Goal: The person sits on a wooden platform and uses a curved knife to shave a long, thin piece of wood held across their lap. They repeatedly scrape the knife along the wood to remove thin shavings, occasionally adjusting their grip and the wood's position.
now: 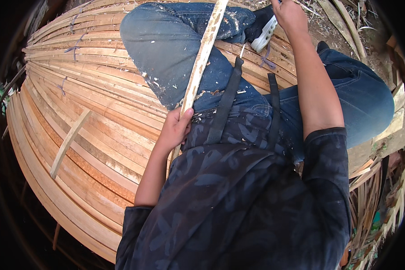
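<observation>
My left hand [177,126] grips a long flat wooden strip [201,63], fingers wrapped round it beside my waist. The strip slants up across my thigh and leaves the view at the top. Its face is pale with rough brown patches. At the top right my right hand [291,18] is closed, its fingertips partly cut off by the frame edge. What it holds, if anything, I cannot make out. Across my lap lie two black straps; a thin pale piece shows beyond the end of the longer strap [226,101].
I sit cross-legged on long wooden strips [99,121] bundled with purple ties [75,47]. A short loose stick [70,143] lies across them at left. A pale holed shoe [264,35] is by my right hand. Shavings dot my jeans; split strips [378,202] pile at right.
</observation>
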The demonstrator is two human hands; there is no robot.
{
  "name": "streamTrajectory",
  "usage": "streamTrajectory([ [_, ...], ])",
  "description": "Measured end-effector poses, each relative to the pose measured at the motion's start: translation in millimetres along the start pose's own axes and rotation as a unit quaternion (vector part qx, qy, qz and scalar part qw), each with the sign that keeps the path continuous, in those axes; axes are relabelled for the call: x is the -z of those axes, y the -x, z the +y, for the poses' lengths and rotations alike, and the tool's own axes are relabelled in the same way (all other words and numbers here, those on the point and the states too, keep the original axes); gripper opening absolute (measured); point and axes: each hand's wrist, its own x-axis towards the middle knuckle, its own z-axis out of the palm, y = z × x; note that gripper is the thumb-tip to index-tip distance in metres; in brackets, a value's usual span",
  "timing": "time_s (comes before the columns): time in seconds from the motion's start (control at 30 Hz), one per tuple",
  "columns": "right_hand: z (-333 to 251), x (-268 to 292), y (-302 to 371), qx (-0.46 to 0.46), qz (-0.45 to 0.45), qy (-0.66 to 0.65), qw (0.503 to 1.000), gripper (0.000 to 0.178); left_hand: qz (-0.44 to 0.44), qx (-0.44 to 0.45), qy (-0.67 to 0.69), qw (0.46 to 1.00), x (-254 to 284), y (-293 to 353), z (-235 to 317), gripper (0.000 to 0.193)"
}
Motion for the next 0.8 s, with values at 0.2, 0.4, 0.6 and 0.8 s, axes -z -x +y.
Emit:
streamTrajectory([
  [0.2, -29, 14, -7, 0.099, -0.08, 0.027, 0.991, 0.071, 0.005, -0.013, 0.02, 1.0, -1, -3, -11, 0.038],
  [0.4, -20, 15, -23, 0.048, -0.029, 0.074, 0.996, 0.072, 0.018, -0.009, 0.023, 1.0, -5, -3, -3, 0.037],
  [0.6, -11, -13, -21, 0.049, 0.01, 0.102, 0.994, 0.073, 0.029, -0.035, -0.001, 0.999, -6, -1, -5, 0.036],
  [0.8, 77, -28, -25, -0.15, -0.101, 0.076, 0.981, 0.088, 0.035, -0.038, 0.004, 0.999, -6, 2, -9, 0.036],
])
